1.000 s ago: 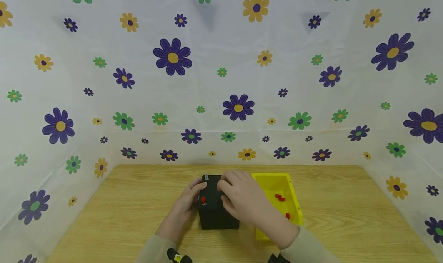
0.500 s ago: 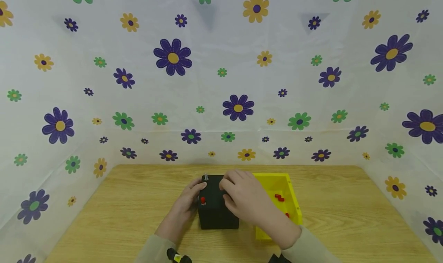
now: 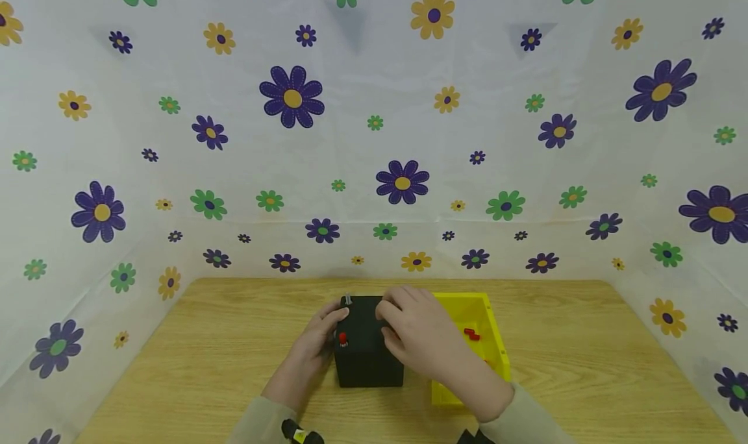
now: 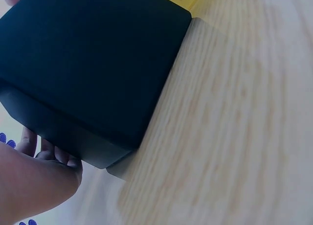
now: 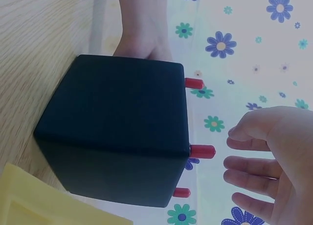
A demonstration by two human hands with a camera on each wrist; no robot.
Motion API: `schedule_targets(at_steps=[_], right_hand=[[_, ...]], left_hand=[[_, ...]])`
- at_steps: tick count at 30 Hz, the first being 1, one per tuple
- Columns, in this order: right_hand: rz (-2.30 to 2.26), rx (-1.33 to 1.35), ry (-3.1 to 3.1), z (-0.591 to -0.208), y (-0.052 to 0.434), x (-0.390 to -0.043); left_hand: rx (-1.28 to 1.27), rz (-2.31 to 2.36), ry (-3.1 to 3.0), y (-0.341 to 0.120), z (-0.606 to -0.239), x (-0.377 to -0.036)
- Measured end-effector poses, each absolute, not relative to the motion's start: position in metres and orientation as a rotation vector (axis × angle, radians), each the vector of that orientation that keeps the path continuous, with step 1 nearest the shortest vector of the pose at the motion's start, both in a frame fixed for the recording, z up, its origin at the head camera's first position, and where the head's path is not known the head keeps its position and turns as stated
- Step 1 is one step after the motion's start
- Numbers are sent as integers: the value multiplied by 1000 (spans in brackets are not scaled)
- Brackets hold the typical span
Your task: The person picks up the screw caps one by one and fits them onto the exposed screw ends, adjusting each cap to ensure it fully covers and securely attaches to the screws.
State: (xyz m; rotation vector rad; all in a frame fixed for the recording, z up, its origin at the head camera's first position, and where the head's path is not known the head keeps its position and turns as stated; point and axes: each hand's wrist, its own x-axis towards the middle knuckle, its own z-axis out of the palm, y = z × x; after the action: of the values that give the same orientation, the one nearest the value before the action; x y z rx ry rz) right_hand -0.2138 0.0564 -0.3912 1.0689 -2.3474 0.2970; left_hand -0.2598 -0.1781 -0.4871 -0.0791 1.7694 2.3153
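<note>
A black box (image 3: 368, 353) stands on the wooden table (image 3: 204, 346), with a yellow bin (image 3: 499, 346) touching its right side. Three red pegs (image 5: 202, 151) stick out of the box's top face; one red peg (image 3: 343, 338) shows near its left edge in the head view. My left hand (image 3: 320, 340) grips the box's left side, its fingers (image 4: 54, 156) curled over an edge of the black box (image 4: 88, 63). My right hand (image 3: 415, 337) hovers over the box's top right. In the right wrist view this right hand (image 5: 264, 171) is relaxed, holds nothing and is clear of the pegs.
Loose red pegs (image 3: 470, 333) lie inside the yellow bin. A small grey post (image 3: 348, 298) stands at the box's far left corner. Flowered sheets wall the table at the back and on both sides. Bare wood lies left and right of the box and bin.
My right hand has slid a little to the right across the box's top, towards the yellow bin. The left hand and the box have stayed put.
</note>
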Motion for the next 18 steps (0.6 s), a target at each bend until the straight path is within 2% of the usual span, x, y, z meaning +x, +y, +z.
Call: schedule_targets(at_steps=[18], right_hand=[[265,1020,-2395,-392,63,-215]], left_hand=[[-89,2326,1754,-177,-487,-260]])
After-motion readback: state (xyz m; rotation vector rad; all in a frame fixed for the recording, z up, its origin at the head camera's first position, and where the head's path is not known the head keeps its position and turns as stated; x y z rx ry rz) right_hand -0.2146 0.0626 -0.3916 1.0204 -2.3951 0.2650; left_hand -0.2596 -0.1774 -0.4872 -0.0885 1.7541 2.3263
